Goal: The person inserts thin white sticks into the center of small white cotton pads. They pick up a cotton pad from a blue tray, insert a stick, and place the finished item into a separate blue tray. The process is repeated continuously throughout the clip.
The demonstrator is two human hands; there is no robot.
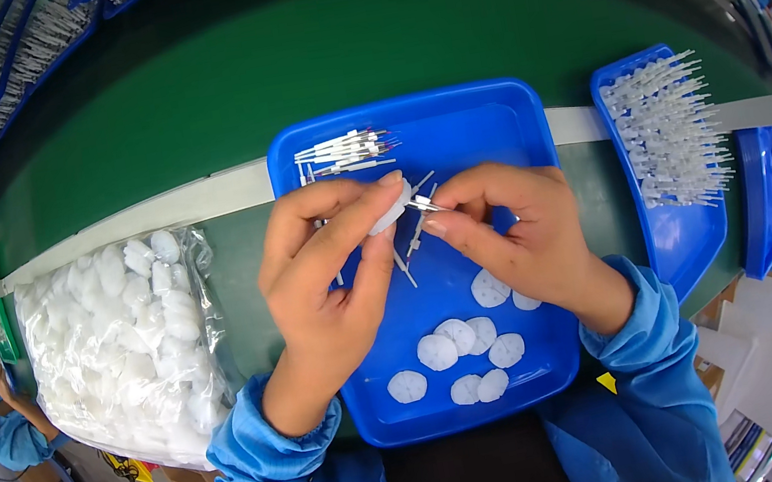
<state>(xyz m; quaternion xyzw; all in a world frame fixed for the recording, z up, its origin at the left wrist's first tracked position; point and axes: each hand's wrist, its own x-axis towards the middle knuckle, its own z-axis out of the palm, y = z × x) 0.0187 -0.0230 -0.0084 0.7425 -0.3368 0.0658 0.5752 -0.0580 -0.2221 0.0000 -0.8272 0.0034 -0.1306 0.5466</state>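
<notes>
Over a blue tray (504, 157), my left hand (315, 272) pinches a round white disc (391, 212) between thumb and fingers, tilted on edge. My right hand (530, 228) grips a thin white-and-metal rod (424, 204) with thumb and forefinger; its end meets the disc's face. Whether the two are joined I cannot tell. Several loose white discs (437, 352) lie in the near part of the tray. At its far left, slim white rods (346, 149) lie in a bundle, and a few more rods (402, 267) show below my fingers, partly hidden.
Left of the tray sits a clear plastic bag (118, 334) full of white discs. To the right, a smaller blue tray (690, 248) holds many upright white rods (667, 131). A pale strip (149, 213) crosses the green table (327, 59). Another person's arm (17, 400) shows at far left.
</notes>
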